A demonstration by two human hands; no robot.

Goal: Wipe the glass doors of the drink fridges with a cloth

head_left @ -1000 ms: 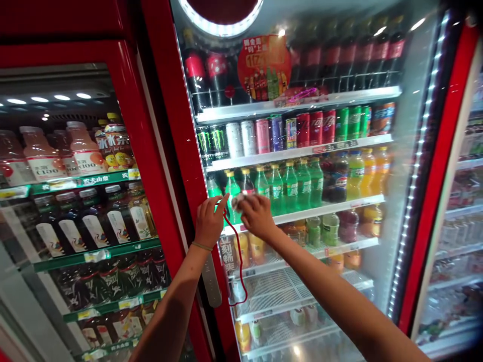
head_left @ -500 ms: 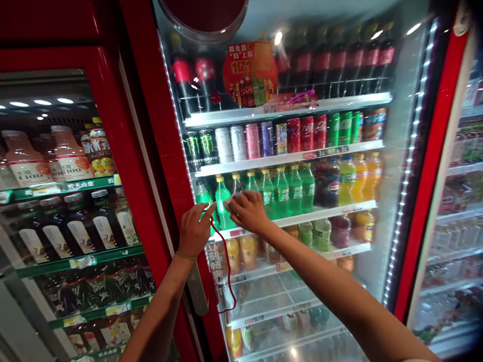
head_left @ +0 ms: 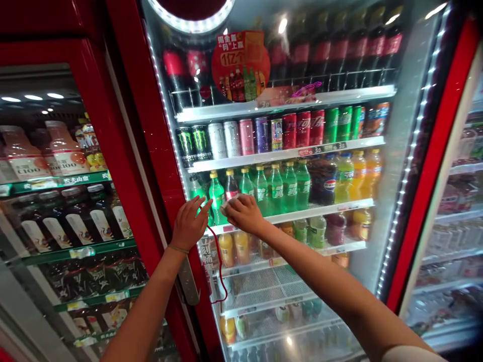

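- Head view: left hand (head_left: 190, 221) is at the red-framed glass cooler door (head_left: 149, 141), fingers loosely spread; whether it grips the thin red cord (head_left: 220, 261) dangling beside it, I cannot tell.
- Right hand (head_left: 243, 213), curled closed, pinches a small pale wad (head_left: 225, 207) near the left.
- Behind: yellow-capped green plastic bottles (head_left: 275, 188), upright.

Thin band (head_left: 178, 249) round left wrist (head_left: 176, 243), pale sleeve (head_left: 409, 353) high on right arm (head_left: 313, 266), forearms bare
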